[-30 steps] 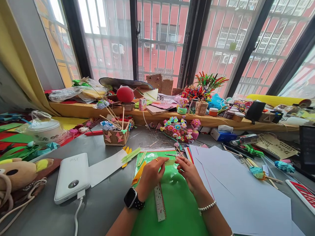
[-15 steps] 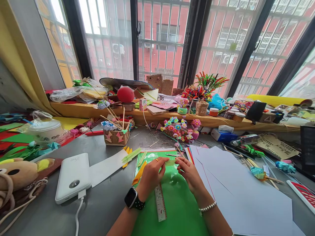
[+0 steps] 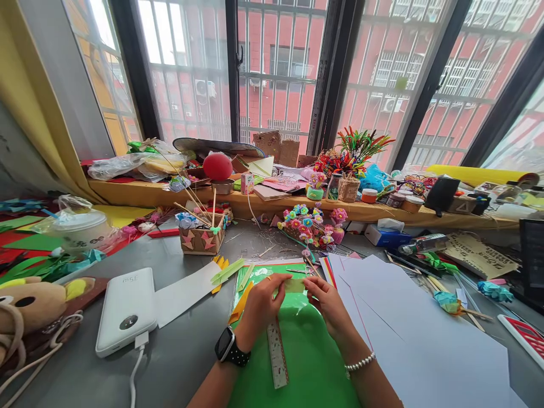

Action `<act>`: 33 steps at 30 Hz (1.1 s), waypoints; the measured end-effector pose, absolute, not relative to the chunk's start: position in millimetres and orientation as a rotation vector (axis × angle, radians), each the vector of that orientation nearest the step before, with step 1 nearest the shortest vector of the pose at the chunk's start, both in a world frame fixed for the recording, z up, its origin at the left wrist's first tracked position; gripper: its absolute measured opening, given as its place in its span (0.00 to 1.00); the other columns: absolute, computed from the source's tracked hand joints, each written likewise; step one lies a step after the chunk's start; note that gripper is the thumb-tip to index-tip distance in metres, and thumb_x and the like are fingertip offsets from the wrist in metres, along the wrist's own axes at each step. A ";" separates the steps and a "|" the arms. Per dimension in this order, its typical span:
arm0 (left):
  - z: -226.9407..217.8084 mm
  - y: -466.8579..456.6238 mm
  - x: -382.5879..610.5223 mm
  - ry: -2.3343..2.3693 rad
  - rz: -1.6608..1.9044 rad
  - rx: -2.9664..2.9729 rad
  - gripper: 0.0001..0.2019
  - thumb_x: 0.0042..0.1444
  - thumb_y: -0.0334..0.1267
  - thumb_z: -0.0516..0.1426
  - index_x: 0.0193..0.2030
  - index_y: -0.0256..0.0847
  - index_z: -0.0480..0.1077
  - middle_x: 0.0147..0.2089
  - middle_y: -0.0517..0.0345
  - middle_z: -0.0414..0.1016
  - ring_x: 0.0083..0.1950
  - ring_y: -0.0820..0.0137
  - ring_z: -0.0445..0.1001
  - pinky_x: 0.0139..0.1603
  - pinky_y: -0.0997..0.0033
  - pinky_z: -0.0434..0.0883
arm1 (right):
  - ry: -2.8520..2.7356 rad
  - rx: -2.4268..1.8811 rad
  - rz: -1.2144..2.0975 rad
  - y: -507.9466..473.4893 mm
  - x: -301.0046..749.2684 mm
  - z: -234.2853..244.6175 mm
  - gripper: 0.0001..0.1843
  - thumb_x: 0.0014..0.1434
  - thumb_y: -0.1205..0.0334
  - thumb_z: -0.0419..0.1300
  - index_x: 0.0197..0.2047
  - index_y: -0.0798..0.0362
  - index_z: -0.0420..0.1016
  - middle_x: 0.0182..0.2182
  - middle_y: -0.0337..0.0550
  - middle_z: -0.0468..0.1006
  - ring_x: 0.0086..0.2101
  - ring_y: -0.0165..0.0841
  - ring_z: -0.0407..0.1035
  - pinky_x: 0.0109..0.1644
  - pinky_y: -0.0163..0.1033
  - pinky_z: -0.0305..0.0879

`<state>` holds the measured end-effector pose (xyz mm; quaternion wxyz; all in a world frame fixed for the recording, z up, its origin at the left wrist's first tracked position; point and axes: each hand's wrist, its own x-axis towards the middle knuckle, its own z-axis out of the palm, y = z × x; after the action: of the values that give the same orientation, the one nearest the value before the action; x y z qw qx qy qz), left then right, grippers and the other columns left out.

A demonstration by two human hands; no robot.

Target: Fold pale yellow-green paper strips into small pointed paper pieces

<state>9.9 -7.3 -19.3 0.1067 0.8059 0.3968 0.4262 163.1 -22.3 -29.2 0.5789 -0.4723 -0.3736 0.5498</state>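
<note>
Ruler (image 3: 277, 351) lies loose on the glossy green sheet (image 3: 310, 371), between the two forearms. A wrist drawn back could knock it askew.

Left hand (image 3: 260, 303) and right hand (image 3: 328, 300) each pinch one end of a pale-green paper piece (image 3: 294, 285), fingers closed narrow on it. The piece sits just above the far part of the sheet.

Risk noted: an uneven pull could crease or tear so thin a piece (how deep each pinch reaches cannot be told).

White paper sheets (image 3: 408, 323) overlap just right of the right hand, and a stray forearm could shift them.

Farther off, paper flowers (image 3: 308, 222) stand near the windowsill (image 3: 127, 191), well apart from both hands.
</note>
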 end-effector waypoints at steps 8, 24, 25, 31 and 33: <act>-17.8 -3.5 5.3 1.189 1.275 2.034 0.14 0.50 0.37 0.51 0.45 0.42 0.64 0.36 0.58 0.73 0.34 0.71 0.71 0.35 0.73 0.67 | -0.760 -1.064 1.244 -19.2 169.0 -31.0 0.13 0.38 0.54 0.62 0.27 0.53 0.72 0.19 0.35 0.65 0.20 0.25 0.56 0.24 0.31 0.54; -17.0 1.0 5.3 0.956 1.184 1.346 0.11 0.44 0.42 0.55 0.29 0.34 0.68 0.28 0.59 0.69 0.30 0.72 0.68 0.30 0.73 0.69 | -1.034 -1.061 1.309 -24.3 163.5 -24.8 0.18 0.40 0.53 0.62 0.33 0.55 0.73 0.29 0.42 0.75 0.29 0.33 0.67 0.30 0.35 0.61; -17.9 1.5 5.3 0.953 1.182 1.339 0.11 0.44 0.42 0.56 0.30 0.34 0.68 0.28 0.59 0.70 0.30 0.72 0.68 0.30 0.73 0.69 | -1.050 -1.070 1.302 -24.6 163.3 -24.4 0.18 0.40 0.53 0.62 0.34 0.54 0.73 0.30 0.42 0.75 0.30 0.33 0.67 0.31 0.35 0.61; -21.7 4.0 5.1 0.971 1.176 1.321 0.12 0.43 0.41 0.56 0.32 0.34 0.69 0.30 0.57 0.71 0.31 0.72 0.69 0.29 0.74 0.69 | -1.087 -1.128 1.240 -25.0 163.4 -24.7 0.16 0.40 0.55 0.62 0.32 0.56 0.74 0.25 0.42 0.75 0.26 0.33 0.68 0.27 0.35 0.61; -21.4 3.6 5.0 0.978 1.177 1.316 0.13 0.43 0.42 0.56 0.32 0.34 0.69 0.30 0.57 0.71 0.31 0.72 0.69 0.29 0.74 0.69 | -1.100 -1.126 1.229 -25.2 163.1 -24.6 0.16 0.40 0.55 0.62 0.31 0.57 0.74 0.24 0.43 0.75 0.25 0.33 0.69 0.26 0.35 0.61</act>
<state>5.0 3.6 -21.4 0.5325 0.5520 0.4102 0.4935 163.1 -25.2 -24.6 0.5415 -0.4741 -0.4628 0.5175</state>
